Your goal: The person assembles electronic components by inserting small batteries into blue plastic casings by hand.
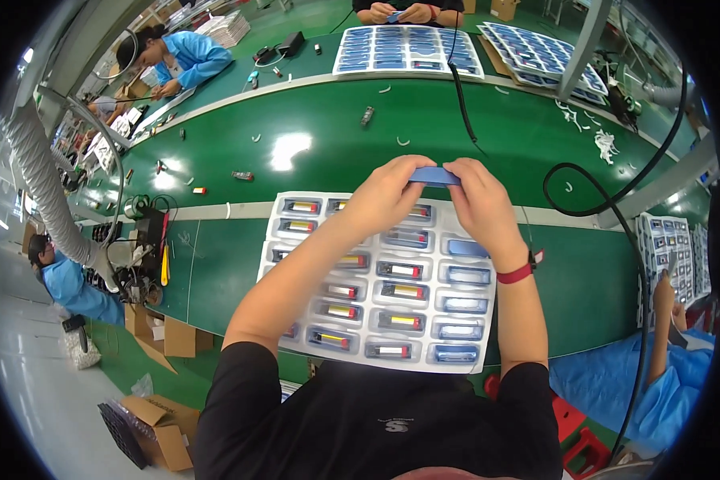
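A slim blue plastic case [434, 176] is held level between my two hands, above the far edge of a white molded tray [448, 367]. My left hand [382, 194] is closed on its left end, and my right hand [482, 200] pinches the right end. In the tray's left and middle columns lie open casings [402, 291] with red, yellow and white parts inside. Its right column holds closed-looking bluish casings [464, 305]. My left forearm covers some of the left cells. Whatever is inside the held case cannot be seen.
A green conveyor belt [328, 120] with scattered small parts runs beyond the tray. Across it stands another white tray [408, 74] beside a co-worker's hands. A black cable [572, 192] loops at right; a ribbed duct [44, 184] and black equipment [148, 240] stand left.
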### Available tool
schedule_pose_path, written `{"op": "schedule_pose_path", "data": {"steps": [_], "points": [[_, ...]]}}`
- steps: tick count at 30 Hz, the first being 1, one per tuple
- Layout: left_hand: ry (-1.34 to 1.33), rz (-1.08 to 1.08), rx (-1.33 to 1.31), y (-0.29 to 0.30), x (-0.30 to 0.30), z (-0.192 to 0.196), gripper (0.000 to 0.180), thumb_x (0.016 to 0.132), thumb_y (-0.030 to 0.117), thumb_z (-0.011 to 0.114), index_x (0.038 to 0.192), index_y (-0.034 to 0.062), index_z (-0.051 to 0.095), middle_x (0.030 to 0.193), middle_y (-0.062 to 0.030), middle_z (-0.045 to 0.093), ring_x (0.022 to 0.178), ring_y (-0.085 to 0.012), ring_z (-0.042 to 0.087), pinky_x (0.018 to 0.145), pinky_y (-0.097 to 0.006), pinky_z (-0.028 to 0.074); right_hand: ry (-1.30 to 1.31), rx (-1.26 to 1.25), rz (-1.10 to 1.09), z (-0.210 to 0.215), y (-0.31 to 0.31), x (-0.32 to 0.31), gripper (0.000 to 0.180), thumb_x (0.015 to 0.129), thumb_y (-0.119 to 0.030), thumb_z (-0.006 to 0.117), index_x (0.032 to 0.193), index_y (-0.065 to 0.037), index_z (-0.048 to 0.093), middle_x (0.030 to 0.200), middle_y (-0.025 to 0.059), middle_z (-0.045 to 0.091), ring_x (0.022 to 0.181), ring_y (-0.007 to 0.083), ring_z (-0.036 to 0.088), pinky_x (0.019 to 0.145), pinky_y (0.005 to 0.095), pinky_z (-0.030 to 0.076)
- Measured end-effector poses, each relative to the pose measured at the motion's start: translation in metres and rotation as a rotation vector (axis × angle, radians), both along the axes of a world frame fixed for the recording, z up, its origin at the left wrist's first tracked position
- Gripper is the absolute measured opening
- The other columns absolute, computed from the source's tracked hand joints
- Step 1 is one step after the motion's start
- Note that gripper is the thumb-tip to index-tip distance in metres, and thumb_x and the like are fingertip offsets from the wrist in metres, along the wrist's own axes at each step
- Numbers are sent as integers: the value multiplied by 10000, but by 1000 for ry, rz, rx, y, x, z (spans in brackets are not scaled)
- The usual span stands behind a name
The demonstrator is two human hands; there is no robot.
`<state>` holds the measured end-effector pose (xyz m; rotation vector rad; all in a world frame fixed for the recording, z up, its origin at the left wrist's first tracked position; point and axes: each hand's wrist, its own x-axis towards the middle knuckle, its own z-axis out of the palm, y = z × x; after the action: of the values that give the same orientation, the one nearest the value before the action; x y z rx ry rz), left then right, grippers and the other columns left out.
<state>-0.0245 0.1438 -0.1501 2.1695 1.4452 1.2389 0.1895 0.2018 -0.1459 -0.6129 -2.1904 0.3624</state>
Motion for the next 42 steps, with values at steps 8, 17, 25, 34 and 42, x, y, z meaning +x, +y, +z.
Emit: {"op": "schedule_pose_path", "data": {"steps": [8,17,25,34,42], "points": [[317,619,-117,5,-274,-84,507,823,39,623,1321,134,656,1281,-221,666,1209,-404,618,1039,-462,489,-507,-434,117,1,28,48,161,853,-108,662,932,16,726,812,175,719,730,325,695,658,396,535],[365,773,-468,-39,-381,-151,446,896,113,576,1334,59,641,1446,-227,565,1337,-392,536,1160,-445,401,-492,-175,-92,-42,39,56,112,787,-75,638,803,-41,743,857,181,708,841,379,696,743,457,560],[363,749,-293,-65,-346,-108,280,953,147,662,1194,4,672,1024,-193,692,943,-351,688,853,-421,534,-316,-241,-86,-6,32,47,198,790,-119,732,966,-29,724,942,168,694,878,351,687,773,416,555],[228,-36,-74,-7,-27,45,287,861,83,769,1136,28,708,989,-123,689,871,-259,690,754,-356,569,280,-818,261,10,-8,5,329,1002,-185,655,1269,6,639,969,55,688,838,114,644,731,277,525],[52,-13,179,-3,38,32,441,764,43,816,1169,57,641,1115,-131,623,960,-266,645,786,-359,562,514,-998,399,10,17,28,187,946,-43,716,1118,16,669,937,25,713,837,90,685,742,233,548]]}}
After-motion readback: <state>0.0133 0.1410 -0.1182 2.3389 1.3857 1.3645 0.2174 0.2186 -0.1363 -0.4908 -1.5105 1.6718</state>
